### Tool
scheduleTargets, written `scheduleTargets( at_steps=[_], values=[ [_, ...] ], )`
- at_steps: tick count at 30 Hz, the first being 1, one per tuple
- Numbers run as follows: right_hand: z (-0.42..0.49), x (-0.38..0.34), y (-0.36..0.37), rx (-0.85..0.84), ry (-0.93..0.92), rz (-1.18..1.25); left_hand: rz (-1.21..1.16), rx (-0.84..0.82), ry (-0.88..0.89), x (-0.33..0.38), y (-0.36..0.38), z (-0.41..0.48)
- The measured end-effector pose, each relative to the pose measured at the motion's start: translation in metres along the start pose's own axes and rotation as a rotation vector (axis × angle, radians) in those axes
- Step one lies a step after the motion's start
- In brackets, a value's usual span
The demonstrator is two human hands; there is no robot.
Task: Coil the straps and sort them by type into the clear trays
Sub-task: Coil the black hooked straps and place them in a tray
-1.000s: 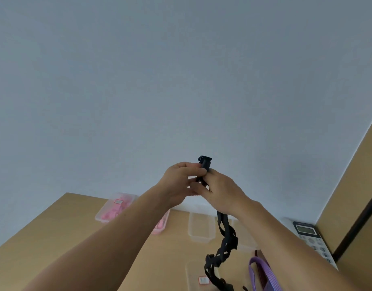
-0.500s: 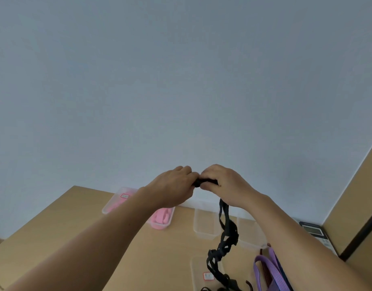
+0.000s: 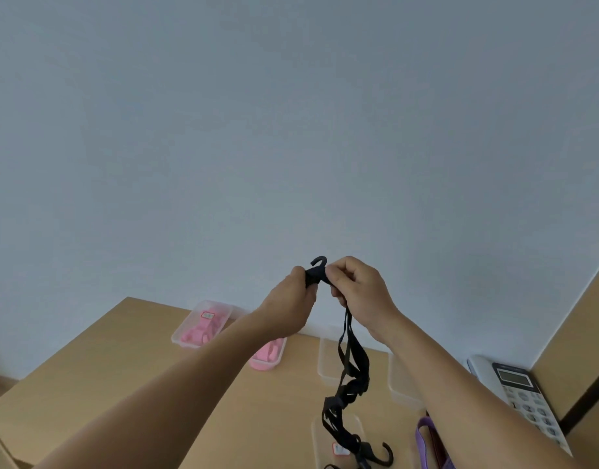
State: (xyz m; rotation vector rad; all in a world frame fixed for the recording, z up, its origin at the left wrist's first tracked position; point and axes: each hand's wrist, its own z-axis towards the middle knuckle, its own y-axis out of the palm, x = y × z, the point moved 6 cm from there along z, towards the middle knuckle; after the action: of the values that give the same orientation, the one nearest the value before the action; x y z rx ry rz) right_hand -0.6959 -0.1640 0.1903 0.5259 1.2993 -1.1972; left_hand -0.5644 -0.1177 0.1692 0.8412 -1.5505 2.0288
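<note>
Above the desk (image 3: pixel 122 367), left hand (image 3: pixel 291 299) and right hand (image 3: pixel 362 292) pinch the black strap (image 3: pixel 348 390); tray label (image 3: pixel 208 314) seemingly unreadable.

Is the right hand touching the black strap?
Touching. Head view: the right hand pinches the black strap just below its top hook, opposite the left hand.
</note>
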Motion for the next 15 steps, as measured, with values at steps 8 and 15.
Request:
scheduleTargets(
  at_steps=[8,15],
  values=[
    [-0.002,-0.003,-0.008,0.041,-0.039,0.027,-1.023,-0.269,-0.194,0.013,0.008,-0.006],
    [-0.006,-0.001,-0.003,-0.021,0.017,0.269,-1.184,-0.381,-0.211,0.029,0.007,-0.01]
  ],
)
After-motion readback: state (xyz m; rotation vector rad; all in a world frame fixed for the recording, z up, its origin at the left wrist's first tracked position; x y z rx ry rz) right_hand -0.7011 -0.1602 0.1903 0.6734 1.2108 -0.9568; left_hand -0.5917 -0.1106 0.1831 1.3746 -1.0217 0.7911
